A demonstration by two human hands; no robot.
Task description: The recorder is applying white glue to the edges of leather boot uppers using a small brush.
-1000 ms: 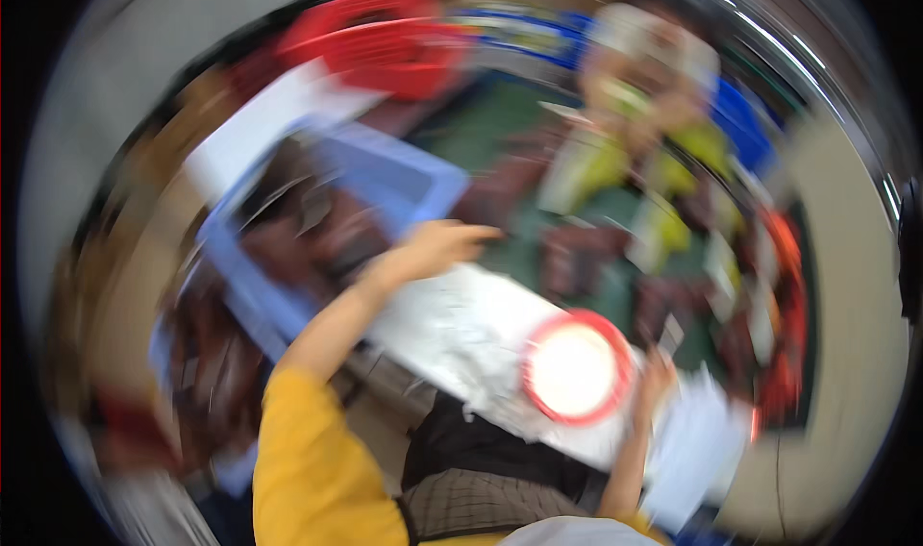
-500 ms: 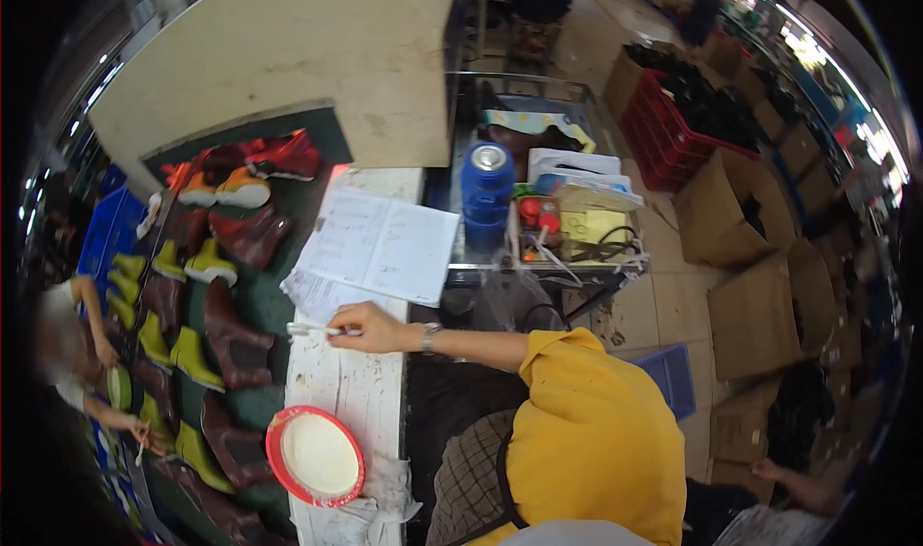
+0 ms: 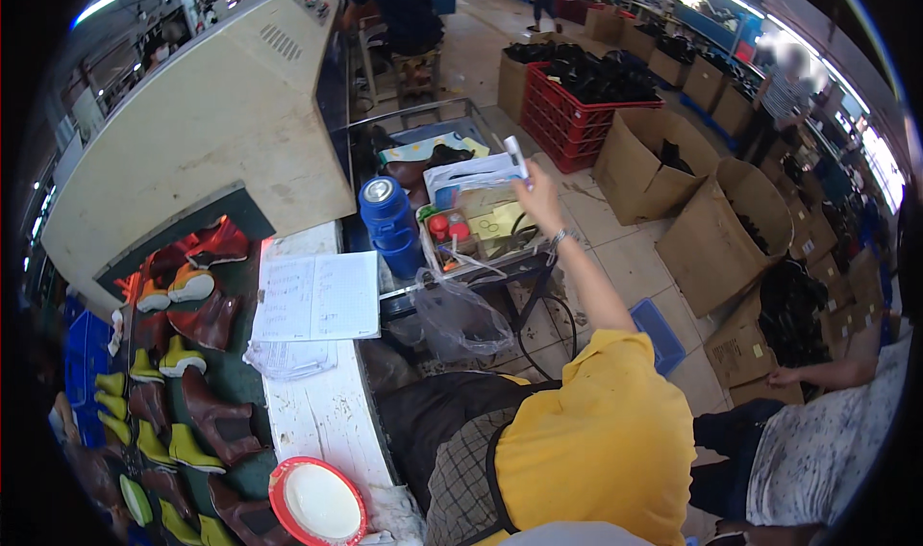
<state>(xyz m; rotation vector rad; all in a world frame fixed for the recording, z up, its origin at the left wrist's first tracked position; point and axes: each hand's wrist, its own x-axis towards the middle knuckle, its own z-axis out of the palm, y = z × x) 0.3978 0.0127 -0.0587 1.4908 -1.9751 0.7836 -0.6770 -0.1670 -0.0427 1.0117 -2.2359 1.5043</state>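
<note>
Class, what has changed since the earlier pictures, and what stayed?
The right hand moved rightward from over the white ledge toward the papers, keeping hold of the white tool. The left hand has left view. Notebook and red bowl stayed on the ledge.

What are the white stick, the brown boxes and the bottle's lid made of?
White stick: perhaps smooth plastic, being evenly pale, but too small to be sure. Brown boxes: likely matte cardboard, with thin, bent walls. Bottle's lid: silvery and shiny, so maybe metal.
</note>
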